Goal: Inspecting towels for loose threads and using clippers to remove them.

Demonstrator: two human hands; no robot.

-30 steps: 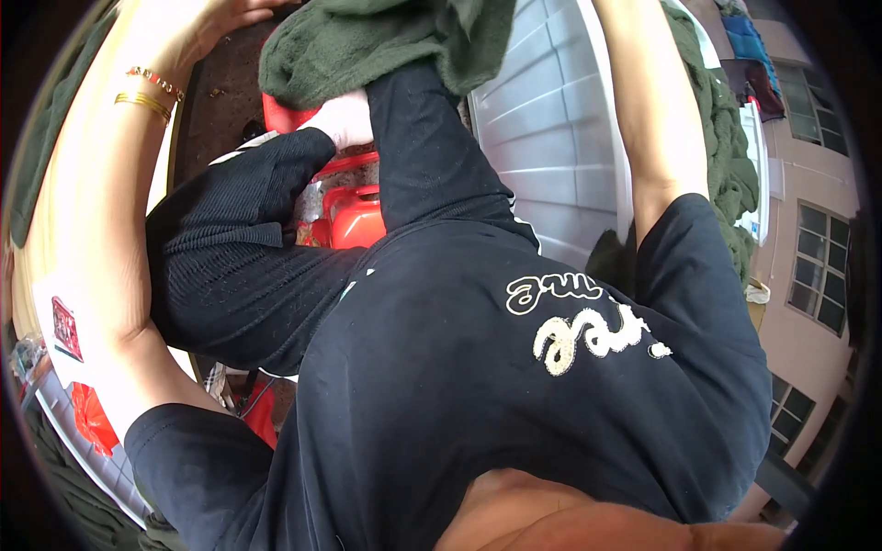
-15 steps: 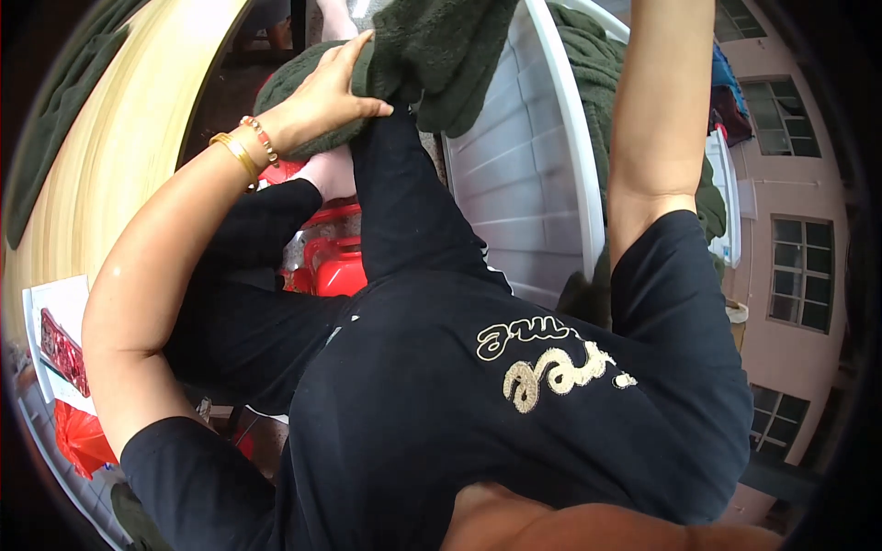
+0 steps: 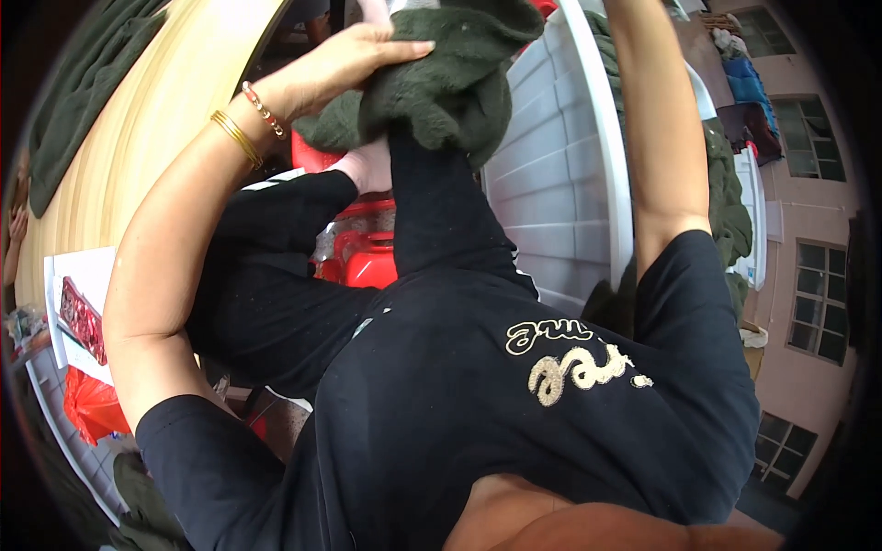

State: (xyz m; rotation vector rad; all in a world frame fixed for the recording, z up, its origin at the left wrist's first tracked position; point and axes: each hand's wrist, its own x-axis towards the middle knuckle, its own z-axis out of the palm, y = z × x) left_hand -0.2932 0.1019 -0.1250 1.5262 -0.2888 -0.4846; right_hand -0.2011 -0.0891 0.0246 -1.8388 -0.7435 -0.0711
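Note:
A dark green, fuzzy knit garment (image 3: 450,83) hangs bunched in front of me, over my trouser leg at the top of the view. My left hand (image 3: 363,57) grips its near-left edge, thumb lying along the cloth and most of the other fingers hidden. Gold bangles and a beaded bracelet sit on that wrist. My right forearm (image 3: 666,129) reaches up past the upper edge, so my right hand is out of sight. What kind of garment this is, I cannot tell from the folds.
On the right stands a large white plastic bin (image 3: 560,165), with more dark green knitwear (image 3: 726,193) beyond it. A wooden table (image 3: 119,165) is on my left, bearing green cloth (image 3: 83,119) and papers (image 3: 78,308). A red stool (image 3: 367,262) is below, near a red bag (image 3: 92,409).
My left hand has gone from spread fingers on the cloth to a grip at its edge. The garment's folds have shifted and bunched differently. The whole view has moved slightly.

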